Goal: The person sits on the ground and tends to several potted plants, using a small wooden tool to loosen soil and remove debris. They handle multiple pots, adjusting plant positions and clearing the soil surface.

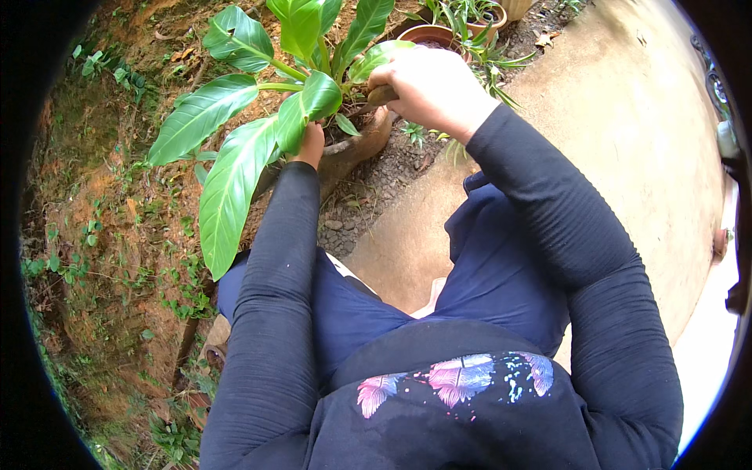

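A large broad-leaved green plant (235, 176) grows in a brown pot (358, 144) in front of me. My left hand (312, 144) reaches in among the stems at the pot's near side; a curled leaf covers its fingers, so I cannot tell what they touch. My right hand (432, 88) is closed around a brown, rounded handle-like piece (382, 95) over the pot's right side. The far end of that piece is lost among leaves and soil. One pale green leaf (376, 59) lies right beside my right fingers.
Behind my right hand stand a round brown pot (429, 34) and another pot (490, 20) with narrow-leaved plants. An earthen bank (117, 235) with small weeds rises at the left. Gravelly soil (346, 226) borders a concrete path (617, 117) on the right.
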A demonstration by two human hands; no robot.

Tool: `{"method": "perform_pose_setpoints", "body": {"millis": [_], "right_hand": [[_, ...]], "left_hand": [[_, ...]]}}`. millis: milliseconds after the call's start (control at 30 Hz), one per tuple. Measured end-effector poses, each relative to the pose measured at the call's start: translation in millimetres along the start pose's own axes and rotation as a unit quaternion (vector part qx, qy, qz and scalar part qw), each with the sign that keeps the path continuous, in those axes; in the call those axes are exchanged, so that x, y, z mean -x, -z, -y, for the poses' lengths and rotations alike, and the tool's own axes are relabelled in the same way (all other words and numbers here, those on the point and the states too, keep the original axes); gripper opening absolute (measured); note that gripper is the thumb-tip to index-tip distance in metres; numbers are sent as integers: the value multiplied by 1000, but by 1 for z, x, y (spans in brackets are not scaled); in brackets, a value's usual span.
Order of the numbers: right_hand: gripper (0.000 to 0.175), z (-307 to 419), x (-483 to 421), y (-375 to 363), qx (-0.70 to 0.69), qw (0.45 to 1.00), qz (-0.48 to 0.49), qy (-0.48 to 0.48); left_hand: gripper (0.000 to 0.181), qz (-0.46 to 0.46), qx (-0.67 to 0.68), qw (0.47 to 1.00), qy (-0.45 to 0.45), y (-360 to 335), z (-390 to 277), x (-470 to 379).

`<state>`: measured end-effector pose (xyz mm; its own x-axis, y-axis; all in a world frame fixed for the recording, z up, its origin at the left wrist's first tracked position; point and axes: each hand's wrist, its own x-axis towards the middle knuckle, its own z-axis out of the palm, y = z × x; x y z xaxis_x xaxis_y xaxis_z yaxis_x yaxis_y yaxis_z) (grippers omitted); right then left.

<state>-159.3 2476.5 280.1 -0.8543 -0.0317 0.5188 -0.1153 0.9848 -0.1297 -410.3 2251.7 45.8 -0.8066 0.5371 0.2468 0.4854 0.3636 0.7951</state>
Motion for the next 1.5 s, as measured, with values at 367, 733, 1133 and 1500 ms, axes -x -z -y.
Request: {"method": "perform_pose_setpoints", "body": {"millis": [367,733,1133,1500], "right_hand": [[35,-1,0,16,-43,994,102,2],[37,-6,-5,-1,-73,990,108,-45],[14,33,26,-33,-5,993,117,-19],[18,-2,10,-5,-21,990,134,-34]], "left_hand": [[25,-97,-325,920,-195,5,-44,10],[32,-99,-309,925,-198,12,-39,7],[26,-90,-243,951,-166,13,-51,10],[68,-76,-303,924,-219,23,-67,18]]}}
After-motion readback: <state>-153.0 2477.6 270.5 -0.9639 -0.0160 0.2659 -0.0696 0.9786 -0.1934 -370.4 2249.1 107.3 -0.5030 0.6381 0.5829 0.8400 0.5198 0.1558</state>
